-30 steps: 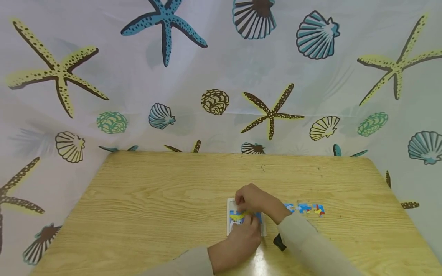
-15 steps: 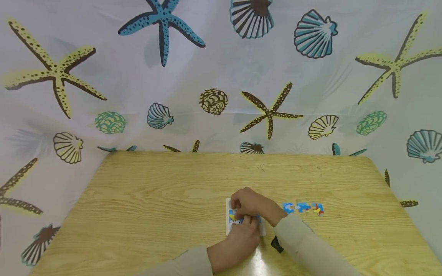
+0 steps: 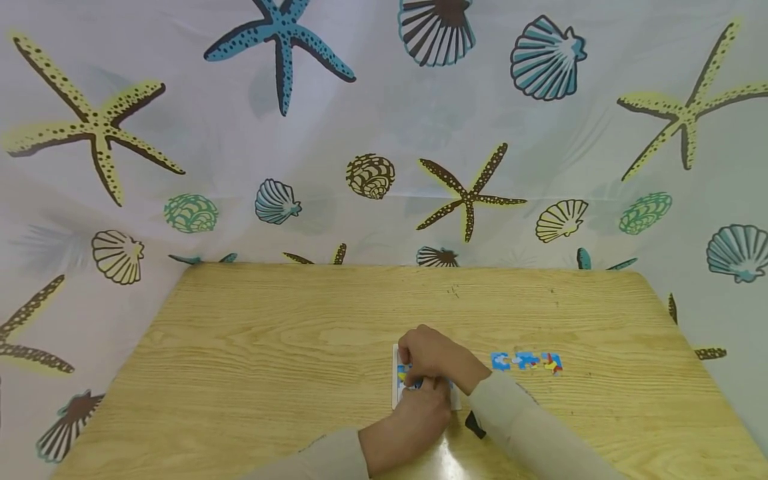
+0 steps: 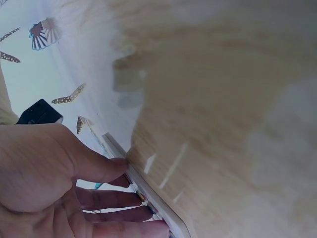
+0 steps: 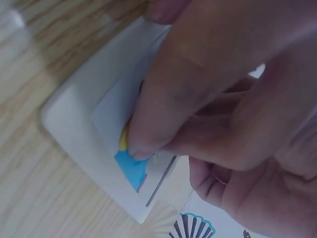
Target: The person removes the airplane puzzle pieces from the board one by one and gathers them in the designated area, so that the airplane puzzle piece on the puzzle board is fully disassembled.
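A small white-framed puzzle board [image 3: 395,393] with blue and yellow pieces lies mid-table in the head view, largely covered by both hands. My left hand [image 3: 414,417] grips its near edge; in the left wrist view the thumb [image 4: 106,168] lies against the rim and the other fingers reach over the board's face. Bent over the upper left part is my right hand [image 3: 435,357]. Seen from the right wrist, its thumb and finger close together on a blue and yellow puzzle piece [image 5: 132,171] inside the frame, the fingertips hiding part of it.
Several loose blue, red and yellow puzzle pieces [image 3: 525,360] lie in a row right of the board, beyond the right forearm. A black device [image 3: 475,425] sits at the right wrist. The wooden table [image 3: 270,333] is backed by a shell-and-starfish patterned cloth [image 3: 336,133].
My right hand has moved slightly left and down over the board, its fingers now nearer the left hand. The left hand keeps its place on the near edge.
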`<action>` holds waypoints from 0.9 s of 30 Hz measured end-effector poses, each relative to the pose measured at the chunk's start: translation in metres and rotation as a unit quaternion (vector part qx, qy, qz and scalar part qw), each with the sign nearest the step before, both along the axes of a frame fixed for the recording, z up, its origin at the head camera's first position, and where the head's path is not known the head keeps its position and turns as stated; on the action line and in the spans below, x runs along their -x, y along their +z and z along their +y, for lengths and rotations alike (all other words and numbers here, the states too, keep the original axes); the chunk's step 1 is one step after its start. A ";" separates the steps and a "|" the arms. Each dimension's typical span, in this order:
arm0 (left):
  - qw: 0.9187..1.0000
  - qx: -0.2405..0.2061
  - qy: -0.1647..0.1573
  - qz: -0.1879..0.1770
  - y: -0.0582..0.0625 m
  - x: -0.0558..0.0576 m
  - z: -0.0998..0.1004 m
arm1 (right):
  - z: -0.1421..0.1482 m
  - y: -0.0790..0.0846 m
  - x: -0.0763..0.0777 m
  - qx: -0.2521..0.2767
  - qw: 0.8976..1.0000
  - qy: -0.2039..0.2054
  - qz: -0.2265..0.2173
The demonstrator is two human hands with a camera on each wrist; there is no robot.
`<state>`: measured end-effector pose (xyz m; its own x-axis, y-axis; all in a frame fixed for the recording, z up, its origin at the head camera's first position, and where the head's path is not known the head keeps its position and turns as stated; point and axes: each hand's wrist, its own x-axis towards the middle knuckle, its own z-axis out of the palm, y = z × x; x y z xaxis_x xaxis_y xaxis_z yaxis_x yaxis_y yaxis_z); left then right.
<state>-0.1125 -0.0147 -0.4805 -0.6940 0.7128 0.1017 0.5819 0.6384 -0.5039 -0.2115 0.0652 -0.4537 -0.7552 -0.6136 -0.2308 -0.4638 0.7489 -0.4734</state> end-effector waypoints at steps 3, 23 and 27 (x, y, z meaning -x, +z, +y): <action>1.000 0.005 0.000 -0.006 0.001 0.000 0.000 | -0.002 0.002 -0.001 -0.004 1.000 -0.011 -0.007; 0.999 0.032 -0.012 -0.001 0.002 0.000 -0.001 | -0.001 0.002 -0.003 -0.013 1.000 0.012 0.008; 0.999 0.042 0.002 -0.025 0.001 0.000 0.000 | 0.002 0.003 -0.003 0.001 1.000 0.013 0.006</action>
<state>-0.1128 -0.0147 -0.4792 -0.6991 0.7150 0.0068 0.6055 0.5971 -0.5263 -0.2086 0.0668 -0.4505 -0.7414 -0.6335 -0.2212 -0.4883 0.7355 -0.4697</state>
